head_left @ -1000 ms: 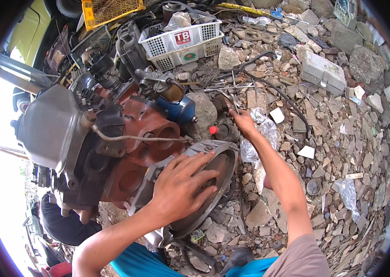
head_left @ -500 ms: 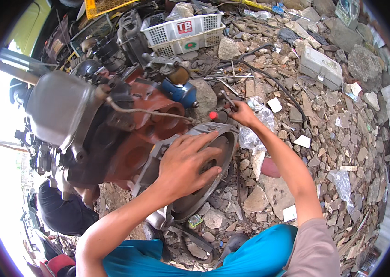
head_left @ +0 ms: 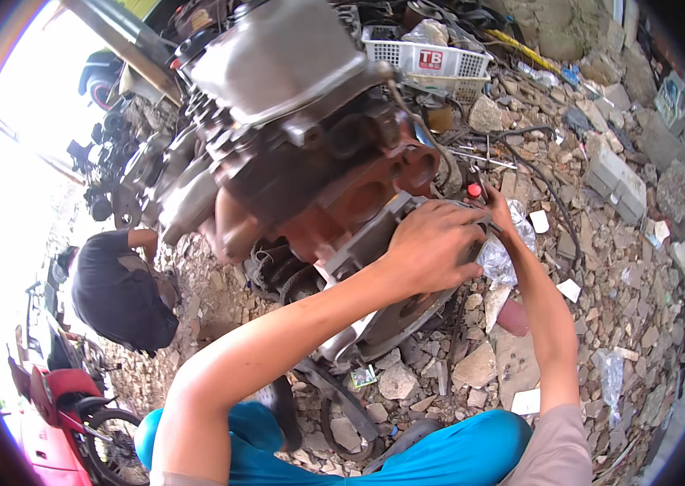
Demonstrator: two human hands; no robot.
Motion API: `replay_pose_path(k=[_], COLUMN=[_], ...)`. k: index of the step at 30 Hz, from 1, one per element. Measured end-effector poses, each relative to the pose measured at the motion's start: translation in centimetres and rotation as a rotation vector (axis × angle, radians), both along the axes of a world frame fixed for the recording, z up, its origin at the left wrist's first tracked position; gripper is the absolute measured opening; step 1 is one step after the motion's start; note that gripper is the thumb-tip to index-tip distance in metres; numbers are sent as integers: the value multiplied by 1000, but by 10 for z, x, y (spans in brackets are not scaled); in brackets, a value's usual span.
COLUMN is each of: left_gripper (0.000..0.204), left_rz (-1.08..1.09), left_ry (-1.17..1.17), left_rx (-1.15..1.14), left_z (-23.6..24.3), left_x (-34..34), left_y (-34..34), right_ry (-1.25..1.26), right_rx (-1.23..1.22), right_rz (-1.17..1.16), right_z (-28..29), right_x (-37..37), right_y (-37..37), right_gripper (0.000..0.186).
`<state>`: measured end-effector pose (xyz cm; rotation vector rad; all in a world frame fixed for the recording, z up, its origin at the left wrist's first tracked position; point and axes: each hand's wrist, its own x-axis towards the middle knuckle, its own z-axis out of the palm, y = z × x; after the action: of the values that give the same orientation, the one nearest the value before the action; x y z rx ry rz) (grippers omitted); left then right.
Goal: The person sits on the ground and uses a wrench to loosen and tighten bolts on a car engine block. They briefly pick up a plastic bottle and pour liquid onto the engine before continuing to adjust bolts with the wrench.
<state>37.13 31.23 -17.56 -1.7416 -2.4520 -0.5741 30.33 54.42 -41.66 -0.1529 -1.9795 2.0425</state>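
Observation:
A large engine with a reddish-brown block (head_left: 306, 231) and a silver metal cover (head_left: 277, 69) fills the middle and upper left. At its near right end is a round grey flywheel housing (head_left: 379, 334). My left hand (head_left: 435, 247) lies over the housing's upper rim, its fingers bent around the edge. Just beyond, my right hand (head_left: 501, 212) closes on a metal wrench (head_left: 478, 176), whose upper end sticks out past the fingers. A small red round part (head_left: 473, 190) sits beside that wrench. The fingertips of both hands nearly meet; what lies between them is hidden.
White plastic baskets (head_left: 465, 61) of parts stand at the back. Metal rods (head_left: 484, 159), a black cable (head_left: 559, 182), a grey case (head_left: 616, 185) and clear plastic (head_left: 498, 261) lie on rubble. At left, another person in a dark shirt (head_left: 119, 287) bends over near a pink-red motorcycle (head_left: 59, 409).
The view has swung left, so the engine appears further right and more of the other person shows. My left hand has slid from the housing's face to its rim, closer to my right hand.

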Motion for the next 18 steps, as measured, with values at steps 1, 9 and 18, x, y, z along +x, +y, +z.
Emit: replay_pose_path(k=[1,9,18], left_gripper=[38,48,77], left_rz=[-3,39,-11], left_ry=[-12,-125,-268], left_rx=[21,317,656], left_z=[0,-3,54], left_x=[1,8,64], left_y=[0,-10,-90], right_ry=[-6,210,240], right_rx=[76,438,182], right_rz=[-37,-469,-455], right_z=[15,233,417], right_x=[6,69,205], right_y=[5,2,-106], right_gripper=[39,34,34])
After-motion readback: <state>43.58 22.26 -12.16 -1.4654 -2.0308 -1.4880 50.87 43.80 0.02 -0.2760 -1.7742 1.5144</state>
